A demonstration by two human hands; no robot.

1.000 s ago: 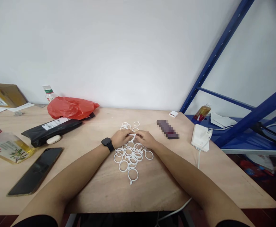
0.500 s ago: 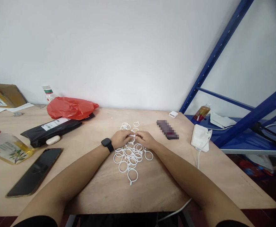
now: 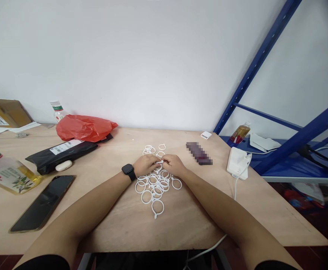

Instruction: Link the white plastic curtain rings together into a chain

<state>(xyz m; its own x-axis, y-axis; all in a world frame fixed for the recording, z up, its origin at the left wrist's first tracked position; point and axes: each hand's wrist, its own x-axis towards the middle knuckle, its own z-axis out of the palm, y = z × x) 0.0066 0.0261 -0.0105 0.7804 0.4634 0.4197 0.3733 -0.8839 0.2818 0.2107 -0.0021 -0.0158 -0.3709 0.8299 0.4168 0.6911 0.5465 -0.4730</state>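
My left hand, with a black watch on its wrist, and my right hand meet over the middle of the table. Fingers of both are closed on a white plastic curtain ring with a small tab, pinched between them. The fingertips partly hide it. Below and between my hands lies a loose pile of similar white rings, several overlapping. One ring lies nearest me, its tab toward me. A few more rings lie just beyond my fingers.
To the left are a phone, a bottle, a white earphone case, a black parcel and a red bag. On the right are a pixelated dark object, a white charger with a cable, and a blue rack.
Both hands have shifted very slightly to the right, still together on the curtain ring. The pile of rings looks the same; the view has tilted a little.
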